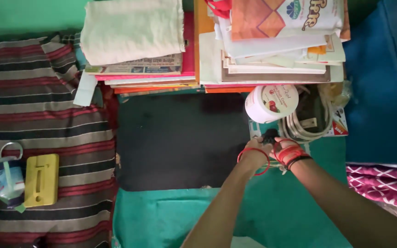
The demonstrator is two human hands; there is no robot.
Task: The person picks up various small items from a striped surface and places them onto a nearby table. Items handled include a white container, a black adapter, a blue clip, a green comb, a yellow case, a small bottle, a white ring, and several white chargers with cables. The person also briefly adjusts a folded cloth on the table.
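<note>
Black object (269, 136) between both hands

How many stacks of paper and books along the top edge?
2. The left stack lies under a folded cream cloth; the right stack sits just above the white jar. More may lie beyond the top of the frame.

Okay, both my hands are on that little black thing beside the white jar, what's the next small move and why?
Probably lift the small black thing a little toward you. Both the left hand and right hand close around it at the edge of the black mat, and it sits tight between the white jar and the coiled white cable. Sliding it sideways could bump either.
</note>
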